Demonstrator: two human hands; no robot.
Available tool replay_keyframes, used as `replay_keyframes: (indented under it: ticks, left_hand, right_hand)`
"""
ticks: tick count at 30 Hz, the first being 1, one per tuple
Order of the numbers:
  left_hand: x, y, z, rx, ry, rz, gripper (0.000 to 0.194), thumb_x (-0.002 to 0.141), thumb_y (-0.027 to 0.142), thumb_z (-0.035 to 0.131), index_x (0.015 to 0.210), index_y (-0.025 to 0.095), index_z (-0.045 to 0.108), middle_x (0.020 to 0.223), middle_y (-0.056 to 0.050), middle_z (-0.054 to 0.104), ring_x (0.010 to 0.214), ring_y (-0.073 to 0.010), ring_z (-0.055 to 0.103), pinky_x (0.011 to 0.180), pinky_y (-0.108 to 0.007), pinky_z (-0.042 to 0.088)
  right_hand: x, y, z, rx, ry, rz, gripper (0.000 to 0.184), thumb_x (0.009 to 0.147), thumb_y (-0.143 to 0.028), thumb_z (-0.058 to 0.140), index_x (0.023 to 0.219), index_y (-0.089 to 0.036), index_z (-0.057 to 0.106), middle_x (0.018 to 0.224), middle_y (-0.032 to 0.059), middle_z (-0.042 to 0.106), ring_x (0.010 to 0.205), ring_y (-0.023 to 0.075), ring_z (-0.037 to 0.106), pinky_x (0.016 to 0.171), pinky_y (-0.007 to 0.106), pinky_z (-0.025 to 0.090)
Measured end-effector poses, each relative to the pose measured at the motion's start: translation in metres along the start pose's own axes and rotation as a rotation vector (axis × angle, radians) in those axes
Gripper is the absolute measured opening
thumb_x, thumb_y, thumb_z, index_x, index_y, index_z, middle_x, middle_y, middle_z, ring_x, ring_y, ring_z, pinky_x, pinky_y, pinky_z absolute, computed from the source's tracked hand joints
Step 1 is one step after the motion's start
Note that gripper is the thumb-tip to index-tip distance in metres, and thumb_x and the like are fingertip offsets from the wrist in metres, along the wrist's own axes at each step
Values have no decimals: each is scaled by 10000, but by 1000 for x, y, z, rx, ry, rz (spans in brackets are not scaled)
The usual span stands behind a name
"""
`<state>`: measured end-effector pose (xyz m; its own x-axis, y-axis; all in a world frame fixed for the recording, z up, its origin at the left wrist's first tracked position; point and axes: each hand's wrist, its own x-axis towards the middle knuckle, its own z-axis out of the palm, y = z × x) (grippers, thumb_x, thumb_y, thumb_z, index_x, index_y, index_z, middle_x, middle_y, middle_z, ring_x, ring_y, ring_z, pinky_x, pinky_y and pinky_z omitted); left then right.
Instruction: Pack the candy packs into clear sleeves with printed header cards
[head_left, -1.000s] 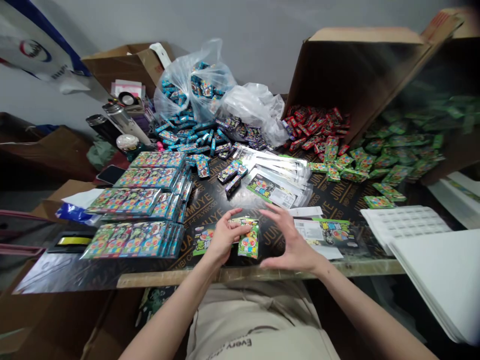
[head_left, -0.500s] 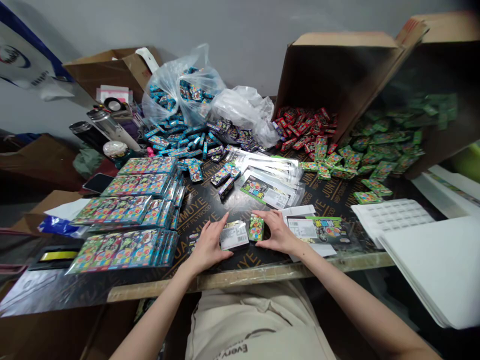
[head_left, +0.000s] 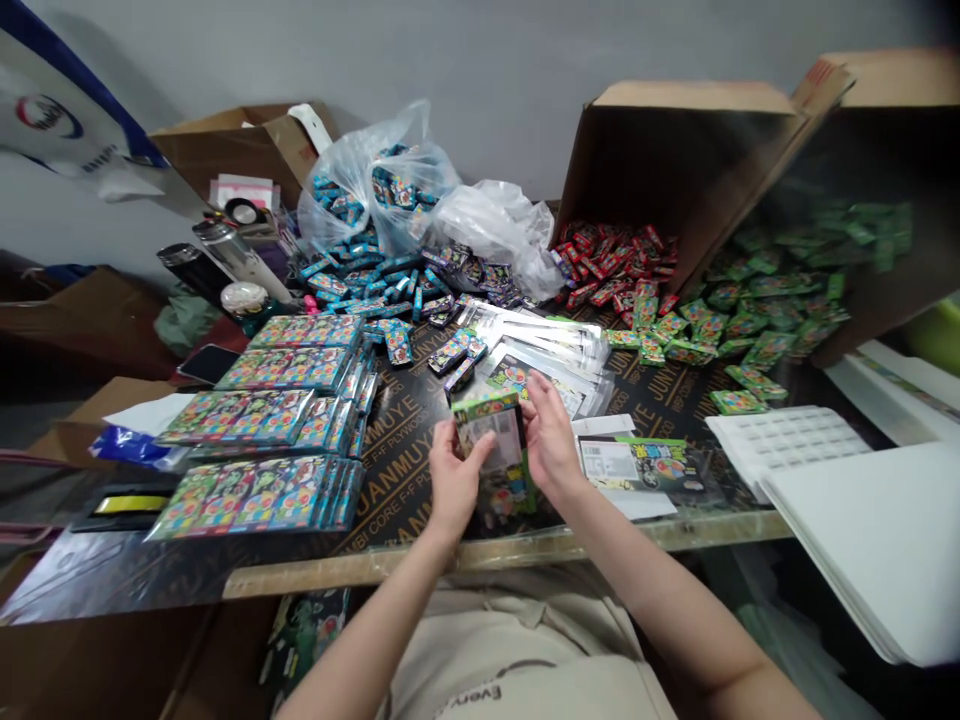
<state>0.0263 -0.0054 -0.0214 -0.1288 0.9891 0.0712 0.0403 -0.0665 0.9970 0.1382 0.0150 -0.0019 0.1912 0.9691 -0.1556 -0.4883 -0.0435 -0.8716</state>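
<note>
A clear plastic pouch with a printed card (head_left: 499, 480) is raised in front of me, tilted up above the table's near edge. A green strip (head_left: 484, 405), looking like the side of a small green box, runs across its top. My left hand (head_left: 455, 480) is closed on the pouch's left side, thumb across the front. On the right edge my right hand (head_left: 551, 445) is closed against the pouch, its fingertips partly hidden. Behind them lies a fan of flat clear pouches (head_left: 547, 340). Several small purple boxes (head_left: 457, 355) lie just left of that fan.
Stacked filled packs (head_left: 262, 420) cover the left side. Blue boxes (head_left: 360, 285) spill from a plastic bag (head_left: 420, 150) at the back. Red boxes (head_left: 615, 260) and green boxes (head_left: 750, 310) spill from cartons (head_left: 690, 95). White trays (head_left: 862, 530) overhang the right edge.
Both hands have come together and lifted the pouch from the table to upright. The small green box, earlier pinched in my right hand on the table, no longer shows there.
</note>
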Motion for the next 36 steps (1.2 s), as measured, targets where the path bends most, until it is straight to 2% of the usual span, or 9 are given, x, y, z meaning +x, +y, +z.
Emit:
replay_keyframes:
  ticks: [3, 6, 12, 17, 21, 26, 29, 33, 36]
  left_hand:
    - [-11, 1, 20, -414, 77, -152, 434, 803, 491, 436, 1046, 156, 568, 994, -71, 619, 941, -193, 570, 775, -275, 447]
    - [-8, 4, 23, -650, 143, -294, 323, 747, 428, 529, 878, 149, 627, 897, -39, 663, 855, -180, 605, 724, -258, 458]
    - [20, 14, 6, -608, -181, -572, 261, 622, 263, 606, 843, 132, 651, 694, -16, 660, 590, -129, 596, 555, -226, 439]
    - [33, 23, 4, -475, -170, -432, 228, 569, 170, 674, 794, 154, 638, 727, 2, 633, 634, -88, 577, 548, -171, 406]
    - [27, 32, 0, -238, -185, -179, 111, 637, 216, 667, 728, 150, 666, 716, -19, 641, 670, -110, 574, 655, -213, 435]
    - [22, 45, -12, 117, -292, 154, 107, 678, 267, 649, 696, 172, 693, 781, -46, 663, 759, -175, 604, 702, -255, 457]
    - [28, 51, -14, 189, -339, 80, 148, 635, 297, 686, 676, 155, 689, 715, -53, 671, 684, -184, 608, 647, -264, 467]
    - [39, 56, -9, 159, -434, -92, 245, 600, 303, 712, 773, 131, 691, 734, -58, 687, 683, -176, 608, 670, -265, 470]
    - [42, 57, -5, 158, -469, -105, 228, 601, 275, 708, 764, 117, 687, 701, -48, 680, 651, -159, 599, 656, -256, 465]
  right_hand:
    - [1, -4, 10, 7, 80, -31, 443, 711, -256, 553, 1122, -228, 391, 683, -31, 639, 598, 159, 620, 576, 290, 510]
    - [-1, -7, 8, -28, 94, -84, 436, 686, -226, 553, 1089, -233, 386, 634, -52, 622, 523, 145, 596, 528, 269, 490]
    - [-3, -5, -8, -109, 104, -120, 462, 655, -213, 613, 1063, -235, 398, 705, -32, 665, 583, 130, 605, 564, 241, 464]
    - [-2, -8, -22, 32, 50, -4, 402, 723, -347, 563, 1075, -234, 405, 796, 16, 681, 681, 195, 640, 574, 312, 489]
    - [-2, -13, -29, -15, -35, 40, 288, 702, -272, 584, 978, -214, 523, 771, 16, 678, 652, 186, 627, 587, 310, 487]
    - [-8, -22, -40, -321, -82, -317, 96, 747, -262, 570, 745, -197, 640, 784, 30, 665, 748, 180, 608, 729, 323, 477]
    - [-12, -28, -46, -399, -153, -375, 114, 744, -287, 594, 763, -199, 664, 818, 39, 671, 790, 192, 612, 754, 334, 480]
    - [-10, -38, -49, -460, -127, -278, 145, 675, -301, 672, 754, -179, 679, 708, 27, 669, 646, 160, 603, 633, 289, 489]
    - [-7, -42, -51, -433, -170, -212, 160, 637, -278, 703, 749, -166, 682, 675, 21, 666, 597, 135, 591, 596, 256, 477]
